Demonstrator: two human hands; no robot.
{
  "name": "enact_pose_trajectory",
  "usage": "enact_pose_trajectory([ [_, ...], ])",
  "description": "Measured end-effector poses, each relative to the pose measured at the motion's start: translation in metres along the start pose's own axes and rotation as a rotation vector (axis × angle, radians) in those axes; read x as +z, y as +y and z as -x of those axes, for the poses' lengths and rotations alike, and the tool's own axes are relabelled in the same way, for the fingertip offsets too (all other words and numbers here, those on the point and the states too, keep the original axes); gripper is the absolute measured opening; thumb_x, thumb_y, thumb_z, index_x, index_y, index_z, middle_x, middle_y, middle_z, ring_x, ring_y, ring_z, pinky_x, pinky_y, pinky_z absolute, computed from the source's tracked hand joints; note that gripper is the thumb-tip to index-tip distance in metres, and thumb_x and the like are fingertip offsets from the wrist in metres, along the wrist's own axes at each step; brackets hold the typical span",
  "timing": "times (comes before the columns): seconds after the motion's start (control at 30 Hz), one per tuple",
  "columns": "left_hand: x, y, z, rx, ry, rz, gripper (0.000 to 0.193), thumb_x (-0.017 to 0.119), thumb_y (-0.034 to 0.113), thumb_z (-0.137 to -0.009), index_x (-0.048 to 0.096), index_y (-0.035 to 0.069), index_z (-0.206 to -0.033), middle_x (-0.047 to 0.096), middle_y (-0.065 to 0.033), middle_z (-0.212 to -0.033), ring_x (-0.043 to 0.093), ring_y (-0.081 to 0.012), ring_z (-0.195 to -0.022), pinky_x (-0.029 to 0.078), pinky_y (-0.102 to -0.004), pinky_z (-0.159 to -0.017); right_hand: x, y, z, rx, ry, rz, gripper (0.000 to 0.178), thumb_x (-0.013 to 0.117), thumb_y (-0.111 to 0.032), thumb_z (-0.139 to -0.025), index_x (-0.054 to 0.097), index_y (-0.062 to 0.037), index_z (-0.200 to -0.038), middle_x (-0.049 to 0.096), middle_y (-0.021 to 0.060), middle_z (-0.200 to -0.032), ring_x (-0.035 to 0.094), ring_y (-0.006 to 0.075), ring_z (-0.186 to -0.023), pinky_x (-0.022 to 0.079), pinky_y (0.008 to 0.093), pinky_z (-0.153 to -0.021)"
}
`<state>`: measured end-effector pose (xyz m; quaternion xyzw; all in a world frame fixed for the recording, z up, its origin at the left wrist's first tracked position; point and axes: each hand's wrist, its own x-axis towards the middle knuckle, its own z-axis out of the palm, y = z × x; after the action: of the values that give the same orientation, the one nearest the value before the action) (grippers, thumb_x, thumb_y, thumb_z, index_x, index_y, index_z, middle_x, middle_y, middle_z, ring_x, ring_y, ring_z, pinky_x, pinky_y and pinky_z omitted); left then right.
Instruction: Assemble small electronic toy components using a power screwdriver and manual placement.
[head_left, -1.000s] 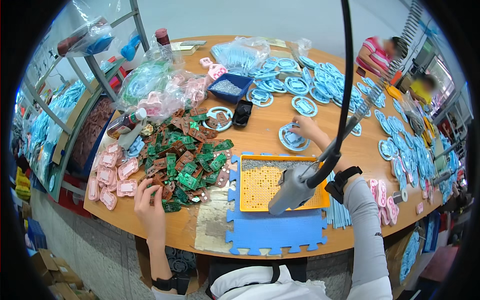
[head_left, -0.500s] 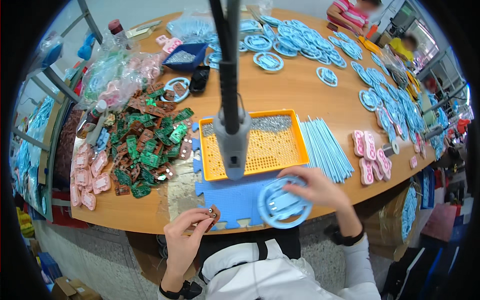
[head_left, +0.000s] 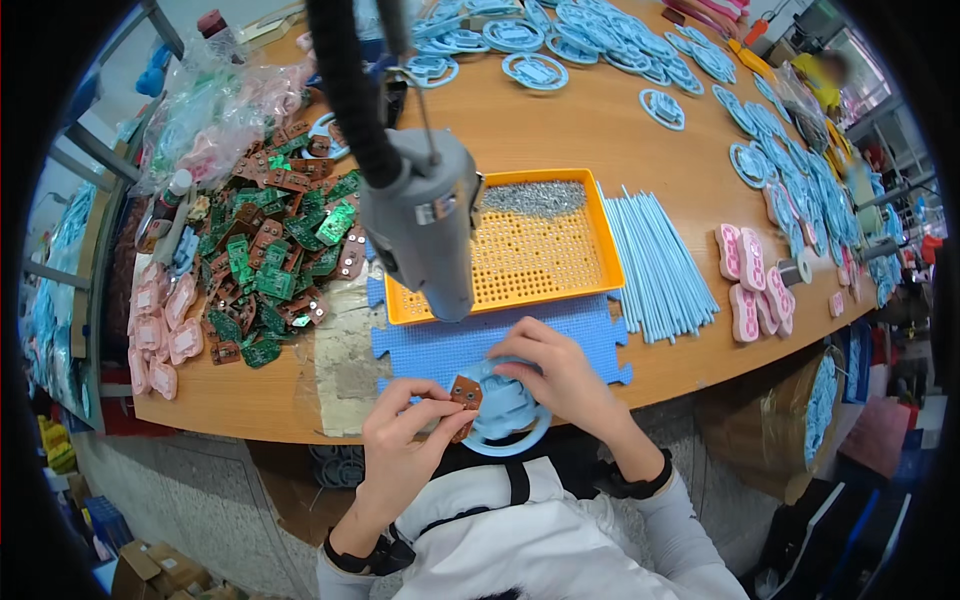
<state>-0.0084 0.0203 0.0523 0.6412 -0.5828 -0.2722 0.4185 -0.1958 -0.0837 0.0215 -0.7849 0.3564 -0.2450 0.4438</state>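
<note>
Head view: left hand (head_left: pixel 405 440) pinching a small brown circuit board (head_left: pixel 465 393) against the round blue plastic housing (head_left: pixel 508 412), right hand (head_left: pixel 558 372) gripping that housing's top edge, both just below the blue foam mat (head_left: pixel 480 340). Hanging electric screwdriver (head_left: pixel 420 225) over the orange screw tray (head_left: pixel 545 250), heap of green and brown boards (head_left: pixel 270 250) off left

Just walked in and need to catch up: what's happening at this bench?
A person is holding a round light-blue plastic ring in the right hand and pressing a small brown circuit board onto it with the left hand, over a blue foam mat. Behind it sits an orange tray of screws, with a hanging electric screwdriver above and a pile of boards to the left.
</note>
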Motion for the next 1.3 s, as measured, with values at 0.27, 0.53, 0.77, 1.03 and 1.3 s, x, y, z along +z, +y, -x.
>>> enact_pose_trajectory([
  [0.27, 0.009, 0.005, -0.007, 0.182, -0.035, -0.044, 0.017, 0.081, 0.002, -0.066, 0.071, 0.001, -0.080, 0.063, -0.0068, -0.081, 0.062, -0.0186, -0.071, 0.048, -0.0288, -0.063, -0.004, -0.001, -0.018, -0.115, -0.048, -0.188, 0.018, 0.063, -0.009, -0.087, 0.066, -0.0013, -0.103, 0.067, 0.0129, -0.098, 0.059, 0.0308, -0.099, 0.047, 0.0377, -0.087],
  [0.53, 0.033, -0.004, -0.018, 0.280, -0.070, -0.109, 0.017, 0.082, 0.005, -0.065, 0.070, 0.002, -0.077, 0.063, -0.0062, -0.081, 0.058, -0.0215, -0.075, 0.045, -0.0314, -0.063, -0.021, -0.006, 0.032, 0.055, 0.166, 0.107, 0.026, 0.066, -0.009, -0.086, 0.061, 0.0002, -0.109, 0.062, 0.0155, -0.100, 0.061, 0.0332, -0.089, 0.049, 0.0386, -0.077],
  [0.77, 0.041, -0.008, -0.020, 0.312, -0.125, -0.174, 0.017, 0.080, 0.013, -0.069, 0.066, 0.004, -0.074, 0.059, -0.0043, -0.081, 0.055, -0.0226, -0.078, 0.043, -0.0334, -0.067, -0.012, 0.000, 0.030, 0.137, 0.170, 0.018, 0.027, 0.069, -0.009, -0.085, 0.065, -0.0022, -0.110, 0.061, 0.0077, -0.085, 0.055, 0.0153, -0.065, 0.046, 0.0265, -0.058],
  [1.03, 0.043, -0.006, -0.020, 0.258, -0.105, -0.192, 0.019, 0.080, 0.013, -0.068, 0.065, 0.003, -0.072, 0.059, -0.0046, -0.079, 0.054, -0.0229, -0.075, 0.042, -0.0344, -0.067, -0.009, -0.002, 0.024, 0.165, 0.182, -0.049, 0.022, 0.067, -0.007, -0.086, 0.064, 0.0004, -0.107, 0.060, 0.0121, -0.082, 0.057, 0.0236, -0.064, 0.046, 0.0329, -0.057],
  [1.3, 0.043, -0.003, -0.021, 0.276, -0.097, -0.241, 0.019, 0.080, 0.013, -0.068, 0.064, 0.003, -0.072, 0.058, -0.0044, -0.079, 0.053, -0.0226, -0.074, 0.041, -0.0349, -0.065, -0.007, 0.000, 0.020, 0.117, 0.195, -0.075, 0.022, 0.067, -0.005, -0.085, 0.064, 0.0008, -0.106, 0.060, 0.0125, -0.082, 0.058, 0.0258, -0.066, 0.046, 0.0337, -0.058],
])
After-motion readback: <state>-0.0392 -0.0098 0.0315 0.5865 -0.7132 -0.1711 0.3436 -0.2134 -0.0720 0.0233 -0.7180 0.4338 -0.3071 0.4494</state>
